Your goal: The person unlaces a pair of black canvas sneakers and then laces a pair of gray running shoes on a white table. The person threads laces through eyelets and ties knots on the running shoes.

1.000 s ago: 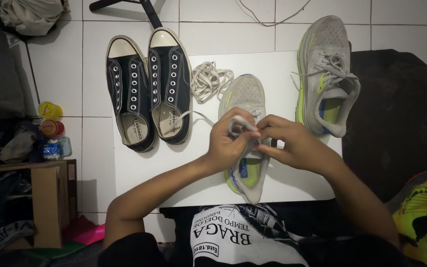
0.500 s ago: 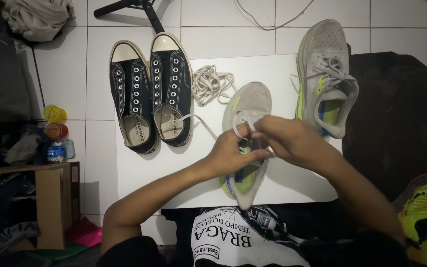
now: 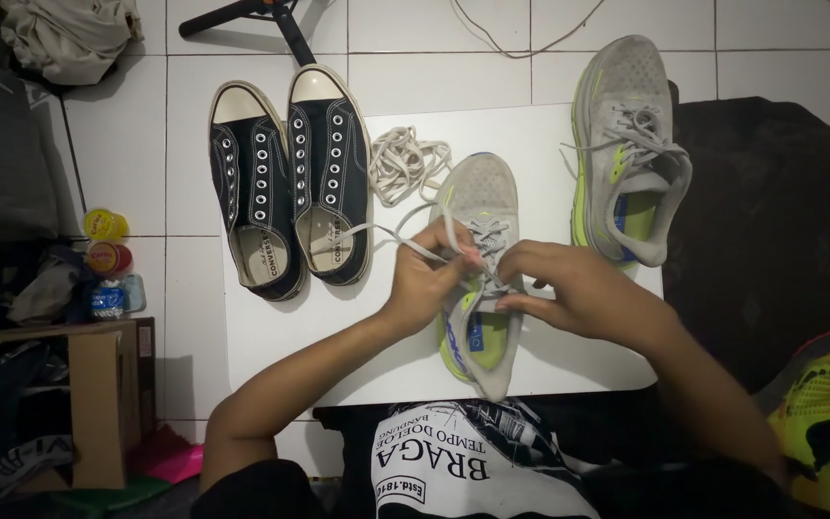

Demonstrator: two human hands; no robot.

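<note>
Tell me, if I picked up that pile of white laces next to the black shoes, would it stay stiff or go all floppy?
Probably floppy. The pile of white laces lies in loose, tangled loops on the white board, so it would likely dangle and unravel. It looks thin and flat, so probably very light. It shouldn't roll, but loops might snag on the black shoes beside it.

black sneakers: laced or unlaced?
Unlaced. Both black sneakers show bare eyelets; a loose lace bundle lies beside them.
</note>
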